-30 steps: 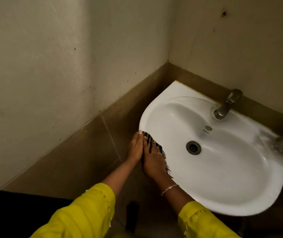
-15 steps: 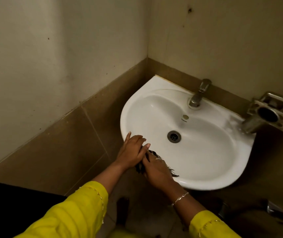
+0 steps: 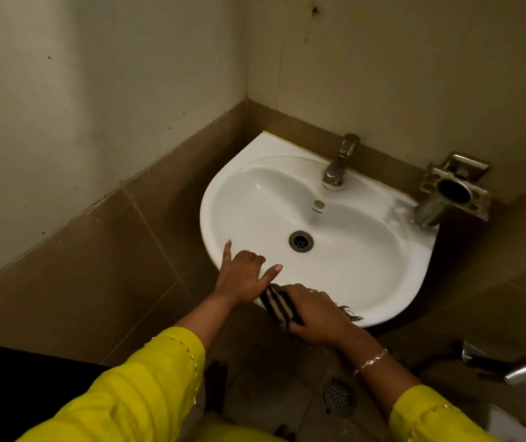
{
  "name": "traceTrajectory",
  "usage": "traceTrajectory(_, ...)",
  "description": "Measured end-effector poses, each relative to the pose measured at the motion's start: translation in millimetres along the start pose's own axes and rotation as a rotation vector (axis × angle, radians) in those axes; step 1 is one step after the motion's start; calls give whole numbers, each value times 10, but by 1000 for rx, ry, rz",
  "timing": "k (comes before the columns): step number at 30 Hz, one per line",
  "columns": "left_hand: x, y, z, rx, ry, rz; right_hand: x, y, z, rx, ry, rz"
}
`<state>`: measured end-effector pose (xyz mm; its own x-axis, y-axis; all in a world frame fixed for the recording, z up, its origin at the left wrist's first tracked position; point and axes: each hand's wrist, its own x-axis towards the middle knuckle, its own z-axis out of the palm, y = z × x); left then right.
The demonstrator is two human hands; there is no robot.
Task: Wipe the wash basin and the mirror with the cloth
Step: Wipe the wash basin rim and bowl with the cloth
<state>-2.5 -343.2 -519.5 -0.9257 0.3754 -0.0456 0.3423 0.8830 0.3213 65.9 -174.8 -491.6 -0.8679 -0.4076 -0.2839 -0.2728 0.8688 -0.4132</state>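
Observation:
A white wash basin [image 3: 392, 275] is fixed in the corner, with a drain [image 3: 301, 241] in its middle and a metal tap [image 3: 338, 164] at the back. My right hand [image 3: 316, 314] presses a dark striped cloth [image 3: 277, 304] onto the basin's front rim; frayed threads stick out to its right. Just left of the cloth, my left hand [image 3: 242, 275] rests on the rim with its fingers spread, holding nothing. No mirror is in view.
A metal holder [image 3: 453, 193] is mounted on the wall at the basin's right end. Brown tiles cover the lower walls and the floor. A floor drain [image 3: 338, 397] lies below, and a metal spout [image 3: 507, 368] juts out at lower right.
My right hand has slid the cloth along the front rim from the left side toward the middle. My left hand has come off the cloth and spread out on the rim.

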Motion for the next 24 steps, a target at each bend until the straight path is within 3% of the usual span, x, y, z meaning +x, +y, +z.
traceTrajectory(5, 5, 193, 76, -17, -36, 5, 117, -154, 5, -52, -79, 48)
traceTrajectory(10, 0, 185, 10, -193, -9, 10, 152, -72, -56, 352, -158, 90)
traceTrajectory(13, -9, 228, -42, -330, 14, -9, 146, -61, 23, 120, -73, 92)
traceTrajectory(15, -13, 236, -44, -294, 1, 3, 129, -84, 84, 1, -14, 77)
traceTrajectory(19, -18, 220, -3, -141, -40, 56, 58, -85, 128, -98, 136, 0)
traceTrajectory(24, -11, 224, -12, -139, -62, 51, -141, 83, 134, -190, 149, -68)
